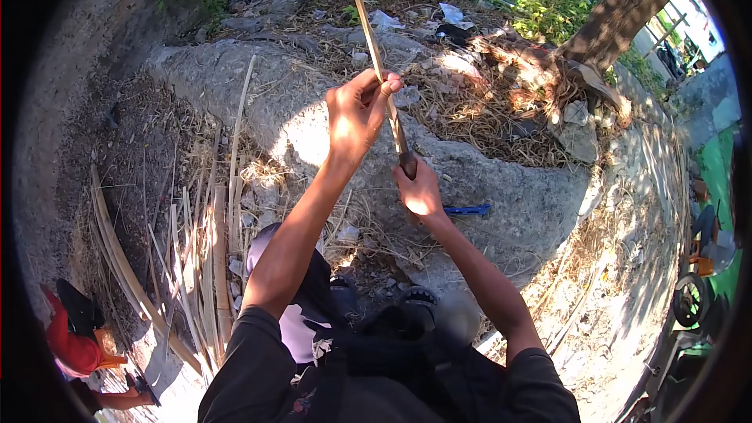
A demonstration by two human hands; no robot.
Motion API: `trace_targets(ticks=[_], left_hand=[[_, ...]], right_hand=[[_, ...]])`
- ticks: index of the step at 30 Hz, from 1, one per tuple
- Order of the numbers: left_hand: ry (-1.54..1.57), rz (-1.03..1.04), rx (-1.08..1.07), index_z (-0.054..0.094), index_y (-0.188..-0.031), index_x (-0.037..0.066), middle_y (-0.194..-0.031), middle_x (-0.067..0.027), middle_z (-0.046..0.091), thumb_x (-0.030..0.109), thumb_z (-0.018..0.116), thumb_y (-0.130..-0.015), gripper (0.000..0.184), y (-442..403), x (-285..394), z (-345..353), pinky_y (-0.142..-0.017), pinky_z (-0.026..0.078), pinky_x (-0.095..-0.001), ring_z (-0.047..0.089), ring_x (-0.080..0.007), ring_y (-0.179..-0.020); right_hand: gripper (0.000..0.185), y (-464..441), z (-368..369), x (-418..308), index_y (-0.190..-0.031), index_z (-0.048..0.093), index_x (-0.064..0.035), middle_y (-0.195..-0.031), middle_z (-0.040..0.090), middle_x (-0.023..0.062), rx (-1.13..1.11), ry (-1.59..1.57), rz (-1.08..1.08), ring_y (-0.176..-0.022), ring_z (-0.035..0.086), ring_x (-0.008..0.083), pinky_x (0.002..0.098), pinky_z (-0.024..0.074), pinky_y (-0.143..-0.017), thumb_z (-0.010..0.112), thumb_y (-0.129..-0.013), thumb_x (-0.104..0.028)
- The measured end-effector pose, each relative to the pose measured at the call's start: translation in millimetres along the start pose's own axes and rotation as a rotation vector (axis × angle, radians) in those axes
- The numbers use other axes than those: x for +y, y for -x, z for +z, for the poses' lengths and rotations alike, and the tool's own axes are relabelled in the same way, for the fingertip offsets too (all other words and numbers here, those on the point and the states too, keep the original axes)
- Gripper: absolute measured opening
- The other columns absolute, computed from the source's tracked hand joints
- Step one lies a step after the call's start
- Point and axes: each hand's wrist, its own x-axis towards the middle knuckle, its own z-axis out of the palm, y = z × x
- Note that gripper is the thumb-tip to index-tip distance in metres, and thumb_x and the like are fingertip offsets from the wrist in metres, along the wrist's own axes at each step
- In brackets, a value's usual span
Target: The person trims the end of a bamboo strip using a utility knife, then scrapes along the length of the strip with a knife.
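Observation:
My left hand (354,119) is closed, pinching a long thin bamboo strip (362,8) between thumb and fingers. The strip slants up and away past the top of the view. Just below it, my right hand (421,190) wraps around the dark brown handle of a knife (407,163). The narrow blade points up toward my left hand and lies along the strip's lower part; I cannot tell whether it cuts into the strip. A blue tool (468,209) lies on the grey rock (517,188) beside my right wrist.
Several bamboo strips (188,266) lean and lie at the left. Another person's hand (137,395) and red sleeve show at the lower left. A tree trunk (627,12) rises at the back right, with dry shavings (478,110) around it. A wheel (691,299) stands far right.

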Motion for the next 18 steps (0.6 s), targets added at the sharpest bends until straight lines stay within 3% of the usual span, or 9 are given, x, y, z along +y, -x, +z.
trace_targets(ticks=[7, 9, 10, 12, 13, 16, 18], left_hand=[[0.002, -0.009, 0.034, 0.076, -0.111, -0.005, -0.097, -0.0092, 0.082, 0.010, 0.073, -0.103, 0.017, -2.4, 1.8, -2.0, -0.090, 0.061, -0.0281, 0.077, -0.0123, -0.096], [-0.020, -0.008, 0.024, 0.076, -0.111, -0.005, -0.096, -0.0091, 0.082, 0.011, 0.073, -0.103, 0.017, -0.2, 1.8, -2.8, -0.090, 0.061, -0.0281, 0.077, -0.0122, -0.095], [-0.044, 0.001, 0.021, 0.076, -0.111, -0.004, -0.096, -0.0089, 0.082, 0.011, 0.074, -0.103, 0.017, -0.7, 2.7, -2.9, -0.089, 0.061, -0.0281, 0.077, -0.0122, -0.095], [-0.031, -0.005, 0.020, 0.076, -0.111, -0.004, -0.095, -0.0086, 0.082, 0.012, 0.074, -0.103, 0.018, 2.3, 3.0, -1.6, -0.088, 0.061, -0.0280, 0.077, -0.0116, -0.094], [-0.030, 0.002, 0.016, 0.076, -0.111, -0.004, -0.096, -0.0087, 0.082, 0.011, 0.074, -0.103, 0.018, 2.8, 5.3, -1.6, -0.089, 0.061, -0.0280, 0.077, -0.0117, -0.094], [-0.006, 0.040, 0.016, 0.076, -0.111, -0.005, -0.099, -0.0092, 0.082, 0.010, 0.074, -0.103, 0.017, -3.1, 5.0, -4.5, -0.091, 0.061, -0.0279, 0.076, -0.0119, -0.097], [0.011, -0.015, 0.019, 0.076, -0.111, -0.005, -0.101, -0.0095, 0.081, 0.009, 0.074, -0.102, 0.017, -1.5, -0.4, -3.5, -0.091, 0.060, -0.0277, 0.076, -0.0124, -0.098]], right_hand=[[0.031, 1.4, -0.3, -7.6, -0.100, 0.062, 0.0016, -0.077, 0.062, 0.0212, 0.046, 0.097, -0.042, -0.070, 0.061, 0.0366, 0.0479, 0.0503, -0.071, 0.075, -0.095, -0.027], [0.026, 2.8, -3.7, -15.0, -0.097, 0.062, 0.0003, -0.070, 0.060, 0.0095, 0.040, 0.152, -0.105, -0.066, 0.058, 0.0208, 0.0407, 0.0480, -0.065, 0.071, -0.098, -0.024], [0.026, -0.7, -4.9, -15.4, -0.097, 0.062, 0.0003, -0.070, 0.060, 0.0095, 0.040, 0.153, -0.101, -0.066, 0.058, 0.0208, 0.0407, 0.0480, -0.065, 0.071, -0.098, -0.024], [0.031, -2.3, -5.7, -14.5, -0.102, 0.064, 0.0022, -0.081, 0.067, 0.0219, 0.003, 0.098, -0.069, -0.074, 0.064, 0.0402, 0.0496, 0.0516, -0.073, 0.074, -0.095, -0.026], [0.031, -6.2, -3.9, -5.0, -0.103, 0.065, 0.0022, -0.082, 0.068, 0.0223, -0.054, 0.023, 0.052, -0.075, 0.067, 0.0387, 0.0490, 0.0524, -0.074, 0.074, -0.095, -0.026], [0.031, -7.0, 0.8, -1.4, -0.105, 0.066, 0.0024, -0.084, 0.069, 0.0227, 0.029, 0.168, -0.075, -0.077, 0.069, 0.0364, 0.0484, 0.0531, -0.075, 0.074, -0.094, -0.026], [0.033, -7.3, -1.5, -6.7, -0.108, 0.067, 0.0021, -0.087, 0.071, 0.0240, 0.016, 0.146, -0.036, -0.081, 0.072, 0.0370, 0.0476, 0.0545, -0.078, 0.074, -0.093, -0.026]])
